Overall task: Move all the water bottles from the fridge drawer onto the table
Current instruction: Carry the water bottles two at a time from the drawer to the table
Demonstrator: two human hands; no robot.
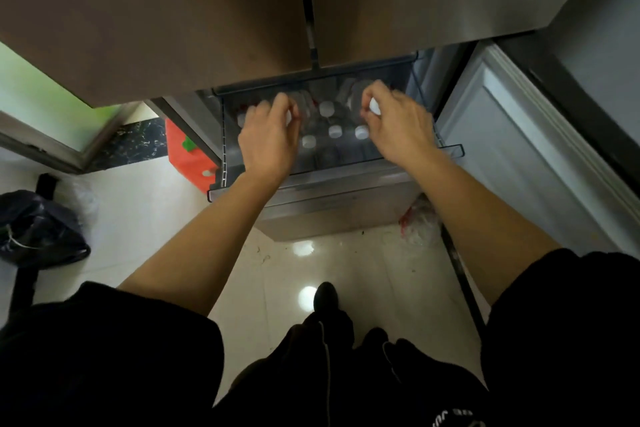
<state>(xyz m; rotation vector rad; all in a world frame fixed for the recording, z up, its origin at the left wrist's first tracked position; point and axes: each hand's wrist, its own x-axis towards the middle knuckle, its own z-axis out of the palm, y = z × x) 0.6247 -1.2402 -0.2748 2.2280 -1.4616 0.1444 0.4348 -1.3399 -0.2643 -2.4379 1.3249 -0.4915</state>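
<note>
From the head view, the drawer (450, 149) stands pulled out under the closed fridge doors (207, 10), and the bottles (327, 108) stand upright inside it, packed close, white tops up; at least four stand free between the two hands. The left hand (270, 135) curls its fingers and thumb onto the left cap (287, 116) near the drawer's left side, pinching it, though blur hides how far the fingers reach down the neck. The right hand (394, 125) pinches the right cap (374, 106) between thumb and fingertips, toward the back right. Both bottles look seated in the drawer, not yet lifted. A pinch on a cap alone is probably weak for a full, cold, possibly wet bottle, so the grip would do better slid down to the neck or shoulder. The lift should go straight up to clear the neighbours and the drawer wall, and not too high, since the doors overhang the back row. The table is out of view, so the turn toward it cannot be judged. The floor (277, 270) is glossy, and a dropped bottle would roll.
</note>
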